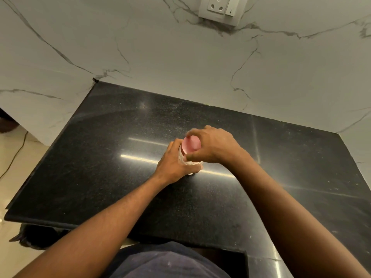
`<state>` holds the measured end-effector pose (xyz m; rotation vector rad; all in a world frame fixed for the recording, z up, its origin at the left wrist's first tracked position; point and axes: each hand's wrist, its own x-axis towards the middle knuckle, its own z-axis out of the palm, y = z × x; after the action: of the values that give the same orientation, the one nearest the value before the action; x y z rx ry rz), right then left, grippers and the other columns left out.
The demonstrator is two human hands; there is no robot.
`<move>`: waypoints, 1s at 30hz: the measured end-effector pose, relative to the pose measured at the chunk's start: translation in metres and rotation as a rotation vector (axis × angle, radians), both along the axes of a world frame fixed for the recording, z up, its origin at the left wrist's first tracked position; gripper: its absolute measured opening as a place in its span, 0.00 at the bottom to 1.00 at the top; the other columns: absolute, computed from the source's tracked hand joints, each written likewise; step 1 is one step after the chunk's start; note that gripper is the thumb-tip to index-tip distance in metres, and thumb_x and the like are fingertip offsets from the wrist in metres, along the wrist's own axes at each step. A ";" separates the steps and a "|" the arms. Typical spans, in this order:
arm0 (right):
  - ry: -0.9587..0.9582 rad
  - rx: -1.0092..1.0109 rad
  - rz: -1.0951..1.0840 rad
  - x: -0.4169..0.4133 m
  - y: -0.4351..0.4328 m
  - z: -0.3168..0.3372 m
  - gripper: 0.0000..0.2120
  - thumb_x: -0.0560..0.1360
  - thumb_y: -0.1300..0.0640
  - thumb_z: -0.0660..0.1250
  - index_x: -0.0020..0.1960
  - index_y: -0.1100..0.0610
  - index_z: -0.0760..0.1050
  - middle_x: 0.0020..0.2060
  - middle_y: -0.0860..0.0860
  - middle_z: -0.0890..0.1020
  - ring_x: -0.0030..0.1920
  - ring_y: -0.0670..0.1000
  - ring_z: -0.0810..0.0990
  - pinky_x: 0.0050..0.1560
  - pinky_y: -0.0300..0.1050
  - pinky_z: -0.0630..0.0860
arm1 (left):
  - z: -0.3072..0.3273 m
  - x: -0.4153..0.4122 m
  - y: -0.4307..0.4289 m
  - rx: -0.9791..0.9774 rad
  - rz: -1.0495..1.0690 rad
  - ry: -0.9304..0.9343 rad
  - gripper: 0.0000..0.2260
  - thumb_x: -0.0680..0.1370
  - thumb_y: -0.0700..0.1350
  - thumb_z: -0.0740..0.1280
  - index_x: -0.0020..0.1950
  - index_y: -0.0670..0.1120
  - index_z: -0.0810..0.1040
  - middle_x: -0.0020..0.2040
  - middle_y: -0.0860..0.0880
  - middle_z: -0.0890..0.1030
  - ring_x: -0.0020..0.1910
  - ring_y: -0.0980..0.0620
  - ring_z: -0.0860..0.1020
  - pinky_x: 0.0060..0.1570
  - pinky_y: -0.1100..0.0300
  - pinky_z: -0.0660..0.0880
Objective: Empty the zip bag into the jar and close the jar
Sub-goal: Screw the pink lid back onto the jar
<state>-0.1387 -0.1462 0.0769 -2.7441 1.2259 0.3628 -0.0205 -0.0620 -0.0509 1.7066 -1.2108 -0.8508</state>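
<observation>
1. Jar [193, 163] upright on the black counter [100, 157], a little right of the middle, well apart from every edge.
2. Pink lid [190, 145] on top of the jar, seemingly level.
3. Left hand [174, 165] wrapped round the jar's body from the left, fingers curled to the far side, thumb lying across the near side low down.
4. Right hand [214, 146] over the lid from the right, fingers and thumb curled round its rim (fingertips blurred).
5. Pale crinkled material [183, 157] pressed against the jar under the left fingers; bag or jar wall, cannot tell.
6. Bare forearms reaching in from the near edge, dark cloth [170, 261] at the near bottom between them.
7. White veined marble wall [160, 57] behind and to the left of the counter.
8. Socket plate [218, 8] high on the wall, right of the middle.
9. Thin cable [15, 155] on the pale floor at the far left.
</observation>
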 end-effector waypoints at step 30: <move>0.003 0.113 0.111 0.004 -0.008 0.001 0.39 0.69 0.33 0.75 0.76 0.43 0.69 0.68 0.50 0.76 0.61 0.54 0.79 0.52 0.48 0.77 | -0.001 -0.002 0.000 0.024 -0.004 0.006 0.42 0.60 0.65 0.82 0.68 0.63 0.64 0.65 0.56 0.73 0.60 0.56 0.77 0.57 0.55 0.79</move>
<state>-0.1349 -0.1541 0.0783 -2.7221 1.0235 0.4335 -0.0225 -0.0623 -0.0519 1.7199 -1.2047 -0.8760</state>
